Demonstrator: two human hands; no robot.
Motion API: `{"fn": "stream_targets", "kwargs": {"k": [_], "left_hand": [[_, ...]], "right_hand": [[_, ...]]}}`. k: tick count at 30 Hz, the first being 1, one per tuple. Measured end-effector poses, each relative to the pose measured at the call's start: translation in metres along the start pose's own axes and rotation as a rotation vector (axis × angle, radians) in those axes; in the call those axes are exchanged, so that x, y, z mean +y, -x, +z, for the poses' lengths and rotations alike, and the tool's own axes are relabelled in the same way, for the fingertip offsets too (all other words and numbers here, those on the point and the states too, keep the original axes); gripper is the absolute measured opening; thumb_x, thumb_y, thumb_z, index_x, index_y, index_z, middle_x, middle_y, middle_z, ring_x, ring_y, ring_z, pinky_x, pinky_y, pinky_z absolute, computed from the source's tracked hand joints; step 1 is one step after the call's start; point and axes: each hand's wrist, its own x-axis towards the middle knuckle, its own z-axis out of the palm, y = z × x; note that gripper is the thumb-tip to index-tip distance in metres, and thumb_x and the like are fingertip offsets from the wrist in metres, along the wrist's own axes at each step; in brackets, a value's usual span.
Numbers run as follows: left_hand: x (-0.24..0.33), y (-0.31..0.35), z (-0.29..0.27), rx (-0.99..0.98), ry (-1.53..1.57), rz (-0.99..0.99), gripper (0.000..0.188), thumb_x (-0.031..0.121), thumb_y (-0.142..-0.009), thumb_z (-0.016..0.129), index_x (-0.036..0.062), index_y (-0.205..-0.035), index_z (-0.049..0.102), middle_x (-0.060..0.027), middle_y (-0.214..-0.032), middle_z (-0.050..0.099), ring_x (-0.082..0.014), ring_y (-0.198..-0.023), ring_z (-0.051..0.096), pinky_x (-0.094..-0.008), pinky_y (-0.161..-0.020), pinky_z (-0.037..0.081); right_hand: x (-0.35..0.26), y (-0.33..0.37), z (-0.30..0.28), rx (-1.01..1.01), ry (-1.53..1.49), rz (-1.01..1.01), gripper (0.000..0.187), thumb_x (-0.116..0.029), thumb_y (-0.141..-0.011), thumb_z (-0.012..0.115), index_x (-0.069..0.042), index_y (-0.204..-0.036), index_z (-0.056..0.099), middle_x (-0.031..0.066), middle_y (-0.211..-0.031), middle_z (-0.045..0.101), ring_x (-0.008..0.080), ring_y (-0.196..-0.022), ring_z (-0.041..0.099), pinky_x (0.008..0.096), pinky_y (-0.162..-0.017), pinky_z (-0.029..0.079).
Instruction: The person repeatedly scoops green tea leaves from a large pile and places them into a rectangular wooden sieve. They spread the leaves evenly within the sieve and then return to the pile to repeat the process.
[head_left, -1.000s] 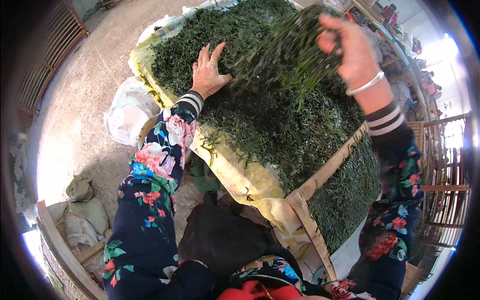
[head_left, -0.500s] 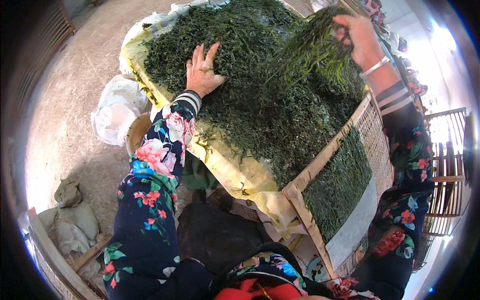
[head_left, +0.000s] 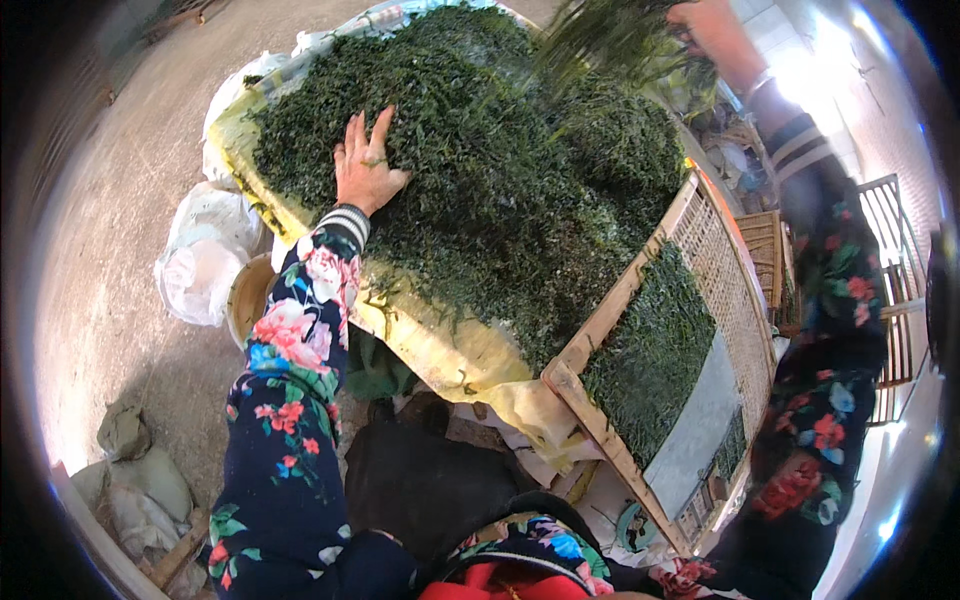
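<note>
A large heap of dark green seaweed [head_left: 480,190] lies on a yellow sheet [head_left: 440,345]. My left hand [head_left: 368,172] rests on the heap's left part, fingers spread, holding nothing. At the upper right, my right hand [head_left: 716,38] is raised above the heap's far side, its fingers closed round a clump of seaweed [head_left: 610,40] whose loose strands hang to the left and blur with motion. Against the heap's right side leans a wood-framed woven screen [head_left: 728,255]. On it lie a flat layer of seaweed [head_left: 655,345] and a smooth grey panel [head_left: 690,425].
White plastic bags [head_left: 205,250] and a round tub [head_left: 250,295] stand left of the heap. Sacks [head_left: 145,485] sit at the lower left beside a wooden edge. Slatted racks [head_left: 900,300] stand to the right, near a wicker basket [head_left: 762,255].
My right hand has risen and moved farther away with the clump of seaweed. The view has turned slightly, so the heap sits more to the left. My left hand stays on the heap.
</note>
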Motion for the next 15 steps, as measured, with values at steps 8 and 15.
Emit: {"fn": "stream_targets", "kwargs": {"k": [8,15], "left_hand": [[-0.007,-0.003,0.001,-0.084,-0.017,0.009,0.113,0.03,-0.069,0.084,0.0351,-0.162,0.021,-0.0288,-0.165,0.023,-0.043,-0.155,0.019,-0.064,-0.12,0.023],[0.032,-0.027,-0.085,-0.381,-0.444,0.105,0.079,0.024,-0.073,0.073,0.0206,-0.149,0.055,-0.0269,-0.165,0.025,-0.04,-0.154,0.024,-0.0612,-0.119,0.028]], "right_hand": [[0.006,0.056,0.046,-0.031,0.9,-0.14,0.046,-0.023,-0.084,0.059,-0.008,-0.127,0.069,0.0216,-0.121,0.069,0.0413,-0.114,0.065,0.0498,-0.1,0.05],[0.011,0.07,0.048,0.101,0.798,-0.394,0.043,-0.01,-0.082,0.062,-0.001,-0.123,0.067,0.0282,-0.098,0.069,0.0414,-0.096,0.069,0.0456,-0.09,0.052]]}}
